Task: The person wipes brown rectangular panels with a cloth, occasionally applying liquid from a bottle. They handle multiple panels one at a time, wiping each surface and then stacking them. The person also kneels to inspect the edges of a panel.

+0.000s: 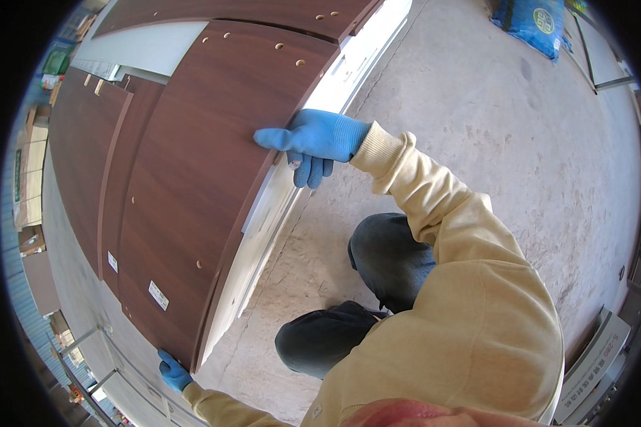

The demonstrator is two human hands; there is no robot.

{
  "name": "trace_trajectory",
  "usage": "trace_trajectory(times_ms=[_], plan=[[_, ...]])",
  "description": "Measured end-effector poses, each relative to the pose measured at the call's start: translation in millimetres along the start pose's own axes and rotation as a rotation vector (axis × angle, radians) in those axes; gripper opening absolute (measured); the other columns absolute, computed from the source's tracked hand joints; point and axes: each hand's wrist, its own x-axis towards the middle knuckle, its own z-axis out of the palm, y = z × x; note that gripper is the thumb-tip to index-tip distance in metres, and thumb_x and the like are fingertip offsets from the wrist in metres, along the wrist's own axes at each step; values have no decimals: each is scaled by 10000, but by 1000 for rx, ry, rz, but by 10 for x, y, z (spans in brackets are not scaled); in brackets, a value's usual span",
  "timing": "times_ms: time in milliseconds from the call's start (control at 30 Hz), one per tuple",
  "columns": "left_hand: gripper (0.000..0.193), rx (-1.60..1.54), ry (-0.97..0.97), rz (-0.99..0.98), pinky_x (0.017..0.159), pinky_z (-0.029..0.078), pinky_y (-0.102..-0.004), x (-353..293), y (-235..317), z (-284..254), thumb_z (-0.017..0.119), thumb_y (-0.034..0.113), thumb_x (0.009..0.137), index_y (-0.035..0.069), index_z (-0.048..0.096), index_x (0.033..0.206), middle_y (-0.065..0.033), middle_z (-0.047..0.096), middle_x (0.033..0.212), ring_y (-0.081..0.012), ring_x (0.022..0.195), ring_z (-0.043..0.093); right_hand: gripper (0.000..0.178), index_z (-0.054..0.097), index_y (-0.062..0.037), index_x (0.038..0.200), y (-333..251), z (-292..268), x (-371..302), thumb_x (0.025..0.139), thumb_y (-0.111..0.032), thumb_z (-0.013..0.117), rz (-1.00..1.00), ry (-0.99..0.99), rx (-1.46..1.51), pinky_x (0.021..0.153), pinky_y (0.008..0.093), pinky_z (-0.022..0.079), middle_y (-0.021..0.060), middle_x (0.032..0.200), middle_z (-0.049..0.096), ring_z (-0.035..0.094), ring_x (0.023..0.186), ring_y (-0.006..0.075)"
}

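A dark brown, wood-look panel [192, 156] with small drilled holes and a white label lies on top of a stack. My right hand [313, 142], in a blue glove, is at its near long edge; the thumb lies on the top face and the other fingers bend down over the side. At the panel's lower corner, my left hand [174, 371], also blue-gloved, holds the end edge, its fingers partly hidden. Beyond lies another brown panel [78, 156], and a further brown panel [263, 11] lies at the top.
Pale boards [263, 235] form the stack underneath. My bent knees [392, 256] are close beside it on the concrete floor [477, 128]. A blue sack [530, 25] stands at the upper right, a long carton [592, 366] at the lower right. Metal frame rails [110, 356] are at the lower left.
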Motion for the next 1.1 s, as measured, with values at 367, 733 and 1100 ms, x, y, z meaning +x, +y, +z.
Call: trace_trajectory(times_ms=[367,733,1100], plan=[[876,113,9,21,750,543,-566,-68,31,-13,453,789,1023,-19,769,899,-217,757,843,-434,779,694,762,747,9,893,-37,-103,6,1004,-728,589,-28,-38,-73,557,332,644,200,797,778,806,681,268],[875,164,8,9,762,555,-559,-77,59,-28,437,793,1024,-1,785,903,-206,772,857,-433,800,712,792,714,20,844,66,-149,98,982,-752,602,-28,-77,-57,585,371,655,220,815,780,813,722,282],[827,147,-17,35,738,558,-545,-34,132,15,483,741,1041,-15,777,887,-218,761,834,-432,783,710,645,768,38,1097,270,-271,-116,1018,-597,686,-203,476,270,629,274,621,128,846,810,792,712,188]])
